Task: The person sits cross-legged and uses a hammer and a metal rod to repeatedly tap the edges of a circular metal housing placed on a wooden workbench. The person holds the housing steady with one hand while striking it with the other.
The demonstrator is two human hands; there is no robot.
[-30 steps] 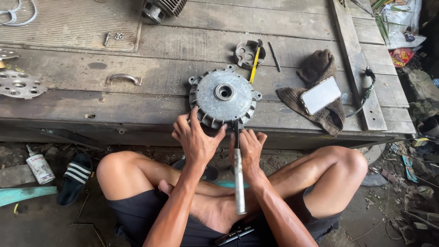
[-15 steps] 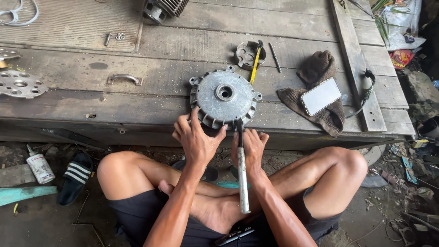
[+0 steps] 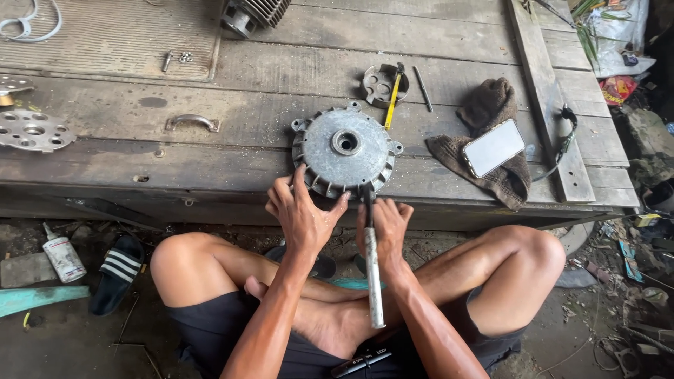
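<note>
1. Round finned metal housing (image 3: 344, 151) is sitting mid-frame at the wooden platform (image 3: 210, 151) edge, within reach.
2. Left hand (image 3: 302, 217) is bracing its lower rim, fingers spread apart.
3. Right hand (image 3: 385, 228) is clamping a metal-handled tool (image 3: 372, 270), tip against the rim for leverage.

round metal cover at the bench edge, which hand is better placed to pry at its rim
Right. The right hand grips the long metal tool, its tip at the rim of the round metal cover. The left hand is spread against the rim, bracing it.
</note>
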